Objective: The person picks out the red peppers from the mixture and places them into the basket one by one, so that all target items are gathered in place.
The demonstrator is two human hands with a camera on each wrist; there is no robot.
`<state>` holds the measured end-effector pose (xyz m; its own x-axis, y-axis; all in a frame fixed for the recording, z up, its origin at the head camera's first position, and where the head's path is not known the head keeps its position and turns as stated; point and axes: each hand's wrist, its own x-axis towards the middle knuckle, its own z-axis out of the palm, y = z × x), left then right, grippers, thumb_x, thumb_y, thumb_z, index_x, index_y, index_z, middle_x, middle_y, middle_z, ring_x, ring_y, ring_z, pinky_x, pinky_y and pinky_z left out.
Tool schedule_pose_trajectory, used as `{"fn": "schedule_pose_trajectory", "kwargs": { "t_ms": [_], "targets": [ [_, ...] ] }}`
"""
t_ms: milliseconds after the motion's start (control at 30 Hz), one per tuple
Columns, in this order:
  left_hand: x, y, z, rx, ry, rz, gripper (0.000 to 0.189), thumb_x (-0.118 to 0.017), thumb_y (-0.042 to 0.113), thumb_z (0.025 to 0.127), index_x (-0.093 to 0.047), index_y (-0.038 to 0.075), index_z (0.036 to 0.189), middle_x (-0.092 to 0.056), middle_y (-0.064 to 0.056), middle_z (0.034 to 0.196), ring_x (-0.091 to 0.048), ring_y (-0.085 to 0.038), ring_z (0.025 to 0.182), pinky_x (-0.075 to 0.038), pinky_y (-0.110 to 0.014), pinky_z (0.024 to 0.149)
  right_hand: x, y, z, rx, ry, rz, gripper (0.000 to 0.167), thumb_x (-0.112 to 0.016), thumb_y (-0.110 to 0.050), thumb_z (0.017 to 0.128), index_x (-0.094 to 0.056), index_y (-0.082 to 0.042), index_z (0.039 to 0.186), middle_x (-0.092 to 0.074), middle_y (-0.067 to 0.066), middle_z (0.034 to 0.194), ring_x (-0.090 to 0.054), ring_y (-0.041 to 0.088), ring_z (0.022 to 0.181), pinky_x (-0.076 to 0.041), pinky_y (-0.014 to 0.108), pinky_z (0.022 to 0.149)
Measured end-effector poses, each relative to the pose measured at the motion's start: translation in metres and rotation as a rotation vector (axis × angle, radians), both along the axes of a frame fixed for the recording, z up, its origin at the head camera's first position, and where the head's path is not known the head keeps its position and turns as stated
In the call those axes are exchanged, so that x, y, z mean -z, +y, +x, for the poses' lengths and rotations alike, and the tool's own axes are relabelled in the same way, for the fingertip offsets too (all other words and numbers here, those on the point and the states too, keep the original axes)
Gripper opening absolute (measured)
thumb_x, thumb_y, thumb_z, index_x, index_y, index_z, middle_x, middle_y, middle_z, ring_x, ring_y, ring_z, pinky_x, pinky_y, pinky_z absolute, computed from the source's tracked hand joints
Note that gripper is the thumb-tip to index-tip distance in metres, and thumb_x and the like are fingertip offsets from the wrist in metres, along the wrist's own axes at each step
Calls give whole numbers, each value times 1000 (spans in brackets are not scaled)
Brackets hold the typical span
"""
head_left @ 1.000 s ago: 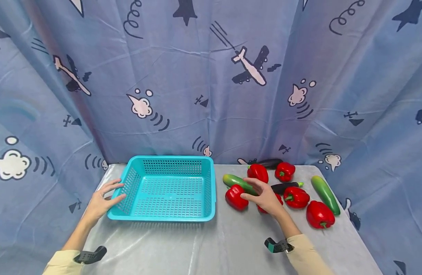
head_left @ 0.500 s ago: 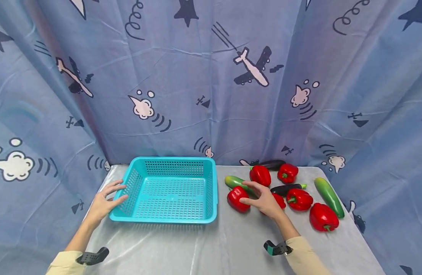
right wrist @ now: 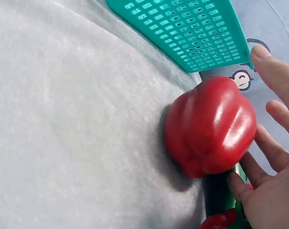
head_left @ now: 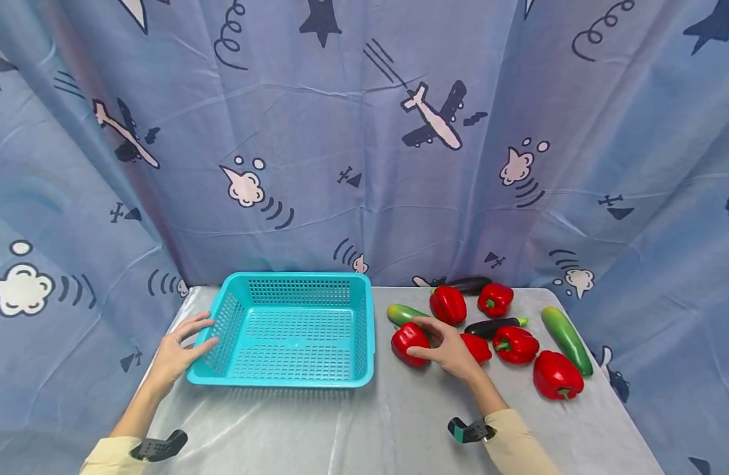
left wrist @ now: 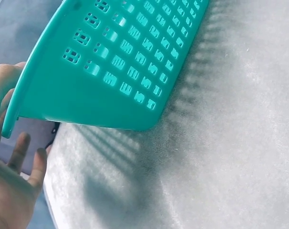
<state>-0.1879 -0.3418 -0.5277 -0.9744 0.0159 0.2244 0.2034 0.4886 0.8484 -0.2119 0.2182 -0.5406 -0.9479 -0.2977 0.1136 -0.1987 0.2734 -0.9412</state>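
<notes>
In the head view, my left hand (head_left: 173, 355) is at the left rim of a turquoise plastic basket (head_left: 281, 381), thumb and fingers spread apart at the edge. The left wrist view shows part of this hand hidden behind the rim, with other fingers loose outside it. My right hand (head_left: 448, 351) reaches around the right side of a red bell pepper (head_left: 409, 344), thumb in front and fingers behind. In the right wrist view the pepper (right wrist: 211, 126) lies on the table, with the fingers spread beside it; whether they touch is unclear. A cucumber (head_left: 404, 313) is partly hidden behind this hand.
Right of the hand lie several more red bell peppers (head_left: 515, 345), a dark eggplant (head_left: 491, 327), another eggplant (head_left: 470, 285) at the back and a cucumber (head_left: 567, 342) near the right edge. A patterned blue curtain (head_left: 316, 178) surrounds the grey-white table (head_left: 316, 432).
My right hand has moved left and slightly towards me, closer around the red bell pepper, uncovering more of the pepper behind it. The left hand stays at the basket's rim.
</notes>
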Motion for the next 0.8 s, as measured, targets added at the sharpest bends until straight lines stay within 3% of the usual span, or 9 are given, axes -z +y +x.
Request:
{"fn": "schedule_pose_trajectory", "kwargs": {
  "t_ms": [33, 267, 367, 533, 800],
  "targets": [
    [0, 0, 0, -2, 3, -5, 44, -78, 17, 92, -65, -3, 130, -49, -19, 147, -39, -9, 133, -40, -66, 98, 1, -1, 0, 0, -5, 6, 64, -83, -9, 86, -53, 3, 141, -54, 22, 141, -46, 44, 131, -40, 58, 104],
    [1, 1, -3, -8, 8, -4, 42, -80, 14, 91, -67, -4, 127, -48, -20, 148, -36, -36, 139, -38, -69, 98, -1, -9, -1, 46, -43, 76, 69, -86, -18, 84, -54, -4, 143, -54, 15, 142, -44, 40, 132, -46, 56, 100],
    [1, 2, -3, -13, 6, 3, 42, -80, 13, 90, -67, -5, 126, -48, -19, 149, -36, -34, 139, -38, -68, 98, 7, -10, -5, 60, -42, 94, 69, -87, -19, 83, -55, -8, 144, -53, 12, 143, -42, 37, 133, -48, 55, 98],
    [1, 3, -2, -20, 6, 24, 42, -80, 8, 89, -66, -7, 125, -47, -21, 148, -34, -43, 139, -37, -69, 97, 9, -14, -5, 63, -17, 101, 67, -86, -16, 83, -56, -8, 143, -52, 13, 144, -40, 38, 134, -47, 58, 97],
    [7, 4, -2, -41, 26, 32, 42, -80, 4, 88, -65, -9, 125, -46, -24, 148, -36, -44, 137, -38, -70, 96, 13, -17, -5, 68, -9, 93, 68, -87, -11, 82, -56, -8, 142, -52, 12, 145, -38, 38, 136, -43, 62, 99]
  ]
}}
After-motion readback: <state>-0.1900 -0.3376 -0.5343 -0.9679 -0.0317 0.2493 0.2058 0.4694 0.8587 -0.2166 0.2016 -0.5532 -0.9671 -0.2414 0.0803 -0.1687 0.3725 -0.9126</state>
